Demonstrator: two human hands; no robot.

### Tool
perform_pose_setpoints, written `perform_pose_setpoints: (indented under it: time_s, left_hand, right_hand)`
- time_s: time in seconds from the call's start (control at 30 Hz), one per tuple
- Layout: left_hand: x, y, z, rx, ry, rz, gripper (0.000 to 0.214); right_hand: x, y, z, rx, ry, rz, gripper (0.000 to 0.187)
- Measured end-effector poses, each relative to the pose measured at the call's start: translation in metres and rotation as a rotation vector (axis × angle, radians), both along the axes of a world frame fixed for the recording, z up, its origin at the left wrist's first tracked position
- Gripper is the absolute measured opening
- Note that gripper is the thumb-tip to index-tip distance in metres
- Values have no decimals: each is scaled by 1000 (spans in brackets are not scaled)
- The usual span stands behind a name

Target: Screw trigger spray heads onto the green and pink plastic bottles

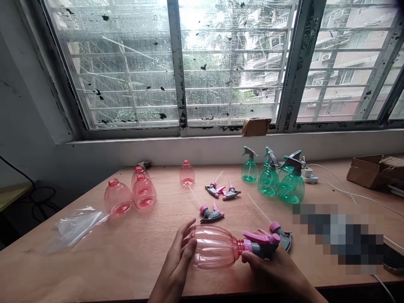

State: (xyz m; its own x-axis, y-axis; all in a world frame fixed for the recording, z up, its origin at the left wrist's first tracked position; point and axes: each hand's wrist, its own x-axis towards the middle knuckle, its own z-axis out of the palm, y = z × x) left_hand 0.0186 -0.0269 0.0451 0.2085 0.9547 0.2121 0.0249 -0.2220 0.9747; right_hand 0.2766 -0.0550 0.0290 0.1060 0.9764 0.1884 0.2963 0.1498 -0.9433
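A pink see-through spray bottle [214, 247] lies on its side near the front edge of the wooden table [132, 252]. My left hand [178, 263] cups its base, with the fingers curved against the plastic. My right hand [277, 269] grips the grey and pink trigger head [261, 244] fitted on the bottle's neck. Another loose trigger head [279, 231] with a long white tube lies just behind my right hand.
Several capless pink bottles [143, 191] stand at the left back, and one [187, 173] stands mid-table. Loose trigger heads [211, 213] lie in the middle. Green assembled spray bottles [292, 185] stand at right. A clear plastic bag [77, 225] lies left, a cardboard box [369, 170] far right.
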Motion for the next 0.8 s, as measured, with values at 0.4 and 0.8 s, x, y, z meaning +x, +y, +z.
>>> perform_pose_setpoints:
  time_s: [0.4, 0.8]
  left_hand:
    - [0, -9, 4, 7, 21, -87, 65]
    - [0, -9, 5, 35, -1, -119, 64]
  right_hand:
    - [0, 0, 1, 22, 57, 83, 31]
    - [-1, -1, 6, 37, 58, 74, 32]
